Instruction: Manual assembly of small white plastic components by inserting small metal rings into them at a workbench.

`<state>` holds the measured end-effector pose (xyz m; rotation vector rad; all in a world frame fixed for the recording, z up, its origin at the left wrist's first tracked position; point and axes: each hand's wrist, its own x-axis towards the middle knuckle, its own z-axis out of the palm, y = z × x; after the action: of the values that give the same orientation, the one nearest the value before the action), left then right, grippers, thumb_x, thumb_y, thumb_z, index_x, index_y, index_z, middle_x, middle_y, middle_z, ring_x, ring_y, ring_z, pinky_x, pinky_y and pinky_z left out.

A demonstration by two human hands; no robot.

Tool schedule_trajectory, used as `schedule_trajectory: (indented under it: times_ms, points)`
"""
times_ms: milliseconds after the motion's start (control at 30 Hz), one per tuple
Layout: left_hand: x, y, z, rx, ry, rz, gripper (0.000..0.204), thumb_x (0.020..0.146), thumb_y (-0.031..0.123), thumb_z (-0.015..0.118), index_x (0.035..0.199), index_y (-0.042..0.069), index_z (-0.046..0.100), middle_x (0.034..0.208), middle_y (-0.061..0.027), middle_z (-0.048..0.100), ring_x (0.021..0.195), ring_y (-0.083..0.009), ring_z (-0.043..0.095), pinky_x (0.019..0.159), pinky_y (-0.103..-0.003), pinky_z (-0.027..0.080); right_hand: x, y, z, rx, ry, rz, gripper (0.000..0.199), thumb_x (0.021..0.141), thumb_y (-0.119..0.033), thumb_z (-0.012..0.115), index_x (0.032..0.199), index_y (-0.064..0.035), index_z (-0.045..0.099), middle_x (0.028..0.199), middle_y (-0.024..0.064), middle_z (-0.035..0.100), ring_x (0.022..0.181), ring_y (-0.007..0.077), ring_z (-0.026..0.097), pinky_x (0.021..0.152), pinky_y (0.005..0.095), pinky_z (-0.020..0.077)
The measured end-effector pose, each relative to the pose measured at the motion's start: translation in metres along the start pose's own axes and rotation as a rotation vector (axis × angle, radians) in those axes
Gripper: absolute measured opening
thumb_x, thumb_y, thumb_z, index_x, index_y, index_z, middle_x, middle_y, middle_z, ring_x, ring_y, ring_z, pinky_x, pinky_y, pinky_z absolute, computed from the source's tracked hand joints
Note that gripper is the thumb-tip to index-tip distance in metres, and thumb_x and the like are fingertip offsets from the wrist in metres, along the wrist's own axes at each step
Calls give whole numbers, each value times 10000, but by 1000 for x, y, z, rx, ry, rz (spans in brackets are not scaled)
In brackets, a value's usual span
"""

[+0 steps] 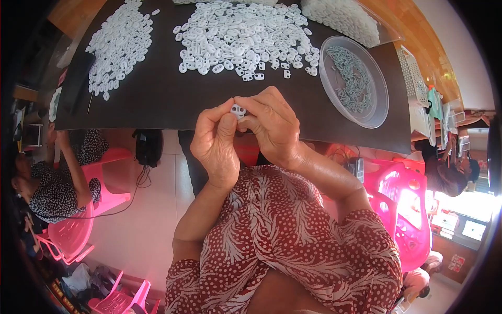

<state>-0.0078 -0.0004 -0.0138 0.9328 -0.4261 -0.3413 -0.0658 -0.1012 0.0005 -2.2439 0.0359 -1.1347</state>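
Hands, two, bare: left hand (217, 146), thumb and forefinger pinched; right hand (276, 125), fingers curled, thumb tucked, fingertips close to left's. Left forearm (200, 209), right forearm (328, 170): bare, converging.

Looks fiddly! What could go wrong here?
The small white piece is pinched in the fingertips of the left hand and right hand, so it might slip; near the dark table's edge, it could reach the floor.

The clear round tub of thin greenish pieces is open, so a knock might spill them.
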Motion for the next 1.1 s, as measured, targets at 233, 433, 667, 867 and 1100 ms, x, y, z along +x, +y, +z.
schedule_trajectory:
  times_ms: [233, 433, 667, 867, 1100]
  points:
    - [1, 5, -1, 12, 0, 0, 197, 905, 83, 584, 1050, -49, 594, 938, -47, 614, 780, -73, 525, 707, -207, 445, 4, -8, -2, 3, -23, 104, 355, 645, 32, 685, 991, 13, 607, 800, 93, 599, 703, 245, 528, 613, 329, 453]
    - [3, 9, -1, -5, -29, -44, 222, 907, 45, 568, 1109, -44, 584, 927, -35, 576, 773, -76, 521, 699, -201, 452, 4, -4, -4, 19, -40, 83, 341, 655, 27, 685, 984, 3, 597, 763, 84, 593, 689, 247, 530, 606, 329, 449]
    - [1, 7, -4, 68, -45, 34, 236, 923, 74, 546, 1110, -67, 574, 1007, -76, 614, 855, -91, 557, 789, -226, 455, 4, -10, -3, 69, -38, 95, 319, 692, 10, 689, 994, 10, 583, 779, 95, 586, 695, 250, 526, 605, 335, 449]
    - [-2, 7, -3, 47, -39, 54, 237, 923, 82, 546, 1106, -66, 571, 1032, -88, 612, 887, -102, 564, 831, -241, 457, 4, -11, -2, 81, -12, 72, 336, 686, -16, 718, 992, 12, 583, 778, 92, 587, 694, 241, 526, 606, 327, 450]
    - [-7, 2, -3, 64, -38, 79, 226, 926, 92, 545, 1093, -56, 575, 1030, -79, 600, 893, -100, 554, 835, -246, 455, 1, -7, 1, 56, 61, -9, 312, 719, -59, 713, 993, 38, 600, 777, 84, 596, 668, 208, 534, 577, 286, 439]
